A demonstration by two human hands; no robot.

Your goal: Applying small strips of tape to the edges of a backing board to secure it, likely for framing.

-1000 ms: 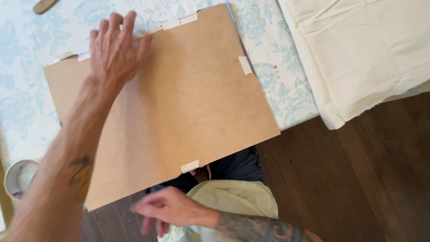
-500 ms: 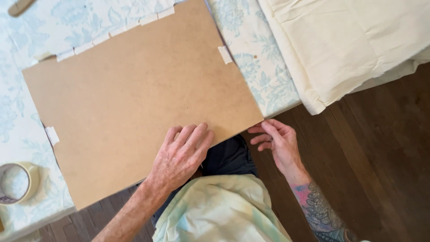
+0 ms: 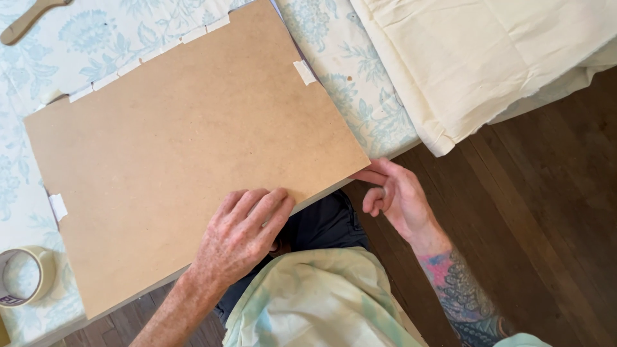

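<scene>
Dark wooden floor [image 3: 540, 212], floral tablecloth [image 3: 360, 96]

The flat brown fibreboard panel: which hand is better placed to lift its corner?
The right hand: its fingers already touch the flat brown fibreboard panel at its near right corner, while the left hand lies flat on top.

A home craft spot: a counter [image 3: 360, 109] under a blue floral cloth, dark wood floorboards [image 3: 546, 212], folded cream fabric [image 3: 475, 58] at far right, a tape roll [image 3: 22, 276] near left.
</scene>
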